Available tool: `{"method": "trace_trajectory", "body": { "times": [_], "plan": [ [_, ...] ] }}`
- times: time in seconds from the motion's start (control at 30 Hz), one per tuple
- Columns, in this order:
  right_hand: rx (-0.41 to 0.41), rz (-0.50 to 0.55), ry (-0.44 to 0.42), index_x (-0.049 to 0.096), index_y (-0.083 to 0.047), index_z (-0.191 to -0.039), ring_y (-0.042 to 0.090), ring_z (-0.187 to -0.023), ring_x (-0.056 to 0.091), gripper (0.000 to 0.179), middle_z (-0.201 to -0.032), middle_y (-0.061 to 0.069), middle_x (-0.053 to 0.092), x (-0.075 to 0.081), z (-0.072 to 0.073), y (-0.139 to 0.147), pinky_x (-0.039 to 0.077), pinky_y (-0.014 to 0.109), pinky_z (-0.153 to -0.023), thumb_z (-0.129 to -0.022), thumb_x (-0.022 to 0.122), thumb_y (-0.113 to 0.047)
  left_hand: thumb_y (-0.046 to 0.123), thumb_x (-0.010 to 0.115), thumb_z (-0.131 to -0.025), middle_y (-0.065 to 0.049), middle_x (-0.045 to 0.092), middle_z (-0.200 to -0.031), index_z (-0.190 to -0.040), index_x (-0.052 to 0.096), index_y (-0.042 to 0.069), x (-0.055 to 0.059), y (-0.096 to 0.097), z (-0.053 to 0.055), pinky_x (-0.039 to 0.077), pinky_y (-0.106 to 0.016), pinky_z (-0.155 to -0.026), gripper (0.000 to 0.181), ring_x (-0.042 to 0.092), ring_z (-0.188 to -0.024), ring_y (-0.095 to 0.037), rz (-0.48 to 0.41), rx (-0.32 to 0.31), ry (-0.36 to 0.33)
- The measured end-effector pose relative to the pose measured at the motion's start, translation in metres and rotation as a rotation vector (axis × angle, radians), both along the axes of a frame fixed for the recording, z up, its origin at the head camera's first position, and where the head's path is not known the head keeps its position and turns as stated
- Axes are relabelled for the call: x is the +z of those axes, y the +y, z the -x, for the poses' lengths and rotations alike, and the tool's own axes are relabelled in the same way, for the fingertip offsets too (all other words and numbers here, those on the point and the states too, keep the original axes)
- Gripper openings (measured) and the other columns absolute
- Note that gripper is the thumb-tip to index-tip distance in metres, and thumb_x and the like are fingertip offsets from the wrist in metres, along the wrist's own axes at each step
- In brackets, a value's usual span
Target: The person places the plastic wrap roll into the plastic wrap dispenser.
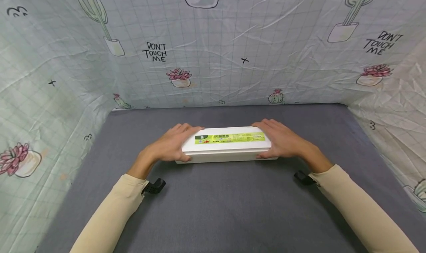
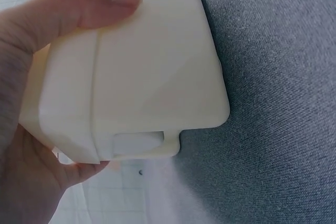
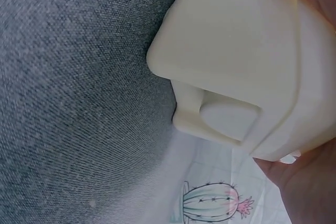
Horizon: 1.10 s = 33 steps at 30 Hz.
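A long white cling film dispenser box point(image 1: 226, 157) rests on the grey cloth, with a yellow-green label point(image 1: 229, 138) along its lid. My left hand point(image 1: 173, 142) grips its left end, thumb on the front face and fingers over the far side. At the other end my right hand point(image 1: 282, 140) holds it the same way. The left wrist view shows the left thumb point(image 2: 100, 9) lying across the lid seam on the box point(image 2: 152, 66). An opening in the end wall of the box point(image 3: 226, 40) shows in the right wrist view.
Grey cloth point(image 1: 213, 208) covers the table. A pale printed sheet point(image 1: 213, 42) with cactus drawings hangs behind it and along both sides. Each wrist carries a small black device, such as the left wrist camera point(image 1: 154, 186).
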State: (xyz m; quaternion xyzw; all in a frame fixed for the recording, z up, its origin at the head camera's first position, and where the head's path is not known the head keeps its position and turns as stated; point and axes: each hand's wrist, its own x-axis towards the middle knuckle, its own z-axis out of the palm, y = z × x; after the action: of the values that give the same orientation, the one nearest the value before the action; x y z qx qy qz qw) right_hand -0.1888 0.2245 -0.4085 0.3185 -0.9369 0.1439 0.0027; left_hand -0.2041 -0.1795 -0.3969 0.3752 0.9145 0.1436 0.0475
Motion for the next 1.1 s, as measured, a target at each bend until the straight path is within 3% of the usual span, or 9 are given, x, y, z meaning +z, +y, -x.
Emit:
{"method": "trace_trajectory", "body": {
  "times": [0.27, 0.53, 0.8, 1.1],
  "plan": [
    [0.028, -0.029, -0.009, 0.036, -0.013, -0.155, 0.026, -0.125, 0.048, 0.108, -0.143, 0.007, 0.049, 0.005, -0.001, 0.001, 0.04, 0.052, -0.102, -0.074, 0.078, -0.07, 0.043, 0.088, -0.074, -0.007, 0.045, -0.149, -0.161, 0.028, 0.023, 0.002, -0.002, -0.002, 0.038, -0.056, -0.105, 0.108, 0.039, -0.134, -0.029, 0.003, -0.011, -0.004],
    [0.069, -0.009, -0.036, 0.036, -0.014, -0.157, 0.026, -0.133, 0.045, 0.094, -0.15, 0.006, 0.045, 0.019, -0.008, 0.003, 0.038, 0.055, -0.105, -0.087, 0.066, -0.07, 0.055, 0.074, -0.087, -0.003, 0.041, -0.154, -0.161, 0.03, 0.022, 0.004, -0.01, -0.008, 0.037, -0.052, -0.106, 0.092, 0.037, -0.136, -0.025, -0.052, -0.017, -0.023],
    [0.012, 0.074, -0.103, 0.04, -0.014, -0.156, 0.031, -0.141, 0.041, 0.059, -0.153, 0.009, 0.044, 0.036, -0.016, 0.006, 0.036, 0.06, -0.11, -0.107, 0.048, -0.045, 0.048, 0.065, -0.097, -0.004, 0.047, -0.151, -0.156, 0.041, 0.016, 0.016, -0.022, -0.014, 0.038, -0.051, -0.11, 0.071, 0.043, -0.135, -0.025, -0.13, -0.008, -0.001],
    [-0.048, 0.1, -0.016, 0.052, -0.012, -0.147, 0.029, -0.136, 0.046, 0.039, -0.147, 0.004, 0.051, 0.047, -0.029, 0.019, 0.04, 0.055, -0.107, -0.108, 0.047, -0.014, 0.036, 0.066, -0.097, -0.005, 0.049, -0.15, -0.156, 0.04, 0.019, 0.026, -0.037, -0.022, 0.041, -0.058, -0.107, 0.067, 0.045, -0.136, -0.031, -0.123, 0.098, 0.07]
  ]
}}
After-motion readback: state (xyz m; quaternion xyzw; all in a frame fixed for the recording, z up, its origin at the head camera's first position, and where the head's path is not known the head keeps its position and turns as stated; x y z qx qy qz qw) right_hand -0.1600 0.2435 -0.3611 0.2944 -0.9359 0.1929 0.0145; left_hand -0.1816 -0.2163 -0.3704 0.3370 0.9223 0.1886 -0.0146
